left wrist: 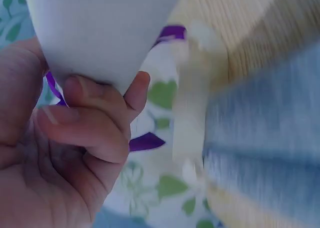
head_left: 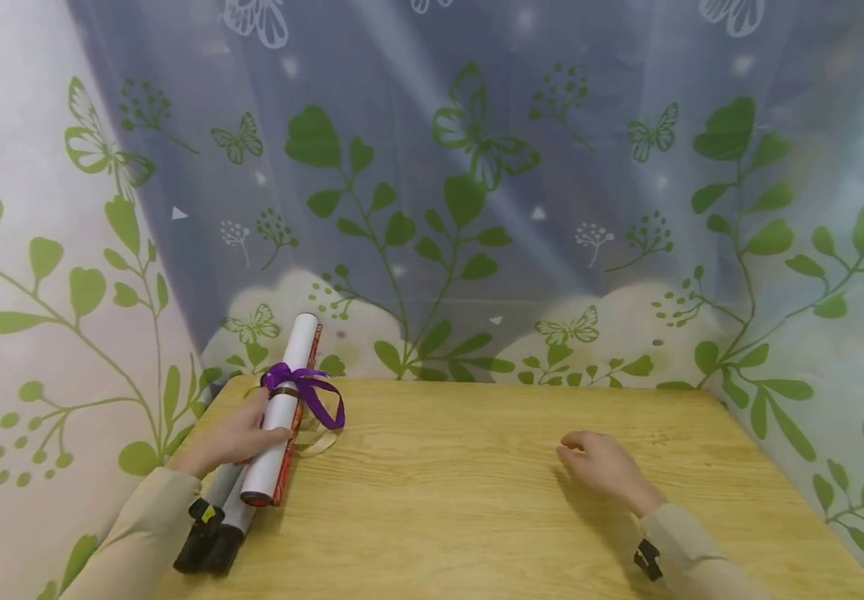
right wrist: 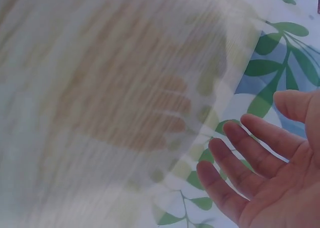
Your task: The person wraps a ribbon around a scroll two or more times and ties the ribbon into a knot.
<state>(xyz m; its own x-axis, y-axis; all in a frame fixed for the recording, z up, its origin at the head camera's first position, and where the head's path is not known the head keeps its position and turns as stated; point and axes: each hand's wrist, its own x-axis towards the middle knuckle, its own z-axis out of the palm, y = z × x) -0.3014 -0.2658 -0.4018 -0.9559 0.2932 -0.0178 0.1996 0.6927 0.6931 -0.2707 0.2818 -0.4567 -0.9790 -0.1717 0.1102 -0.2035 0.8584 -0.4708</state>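
Observation:
My left hand (head_left: 231,437) grips a white paper roll (head_left: 267,468) at the left of the table, thumb across its front. Red patterned paper (head_left: 286,468) shows along the roll's right side, and a purple ribbon (head_left: 278,377) is tied in a bow around it. In the left wrist view, fingers (left wrist: 95,130) curl under the white roll's end. Below it lie two greyish rolls (head_left: 233,500) with dark ends, and a cream ribbon (head_left: 319,442) beside them. Over the table's right half hovers my right hand (head_left: 602,462), holding nothing, its fingers relaxed in the right wrist view.
The light wooden table (head_left: 439,483) ends at the back against a curtain (head_left: 417,250) printed with green leaves and butterflies. Similar printed cloth hangs on both sides. Black devices are strapped to the left wrist (head_left: 207,512) and the right wrist (head_left: 647,560).

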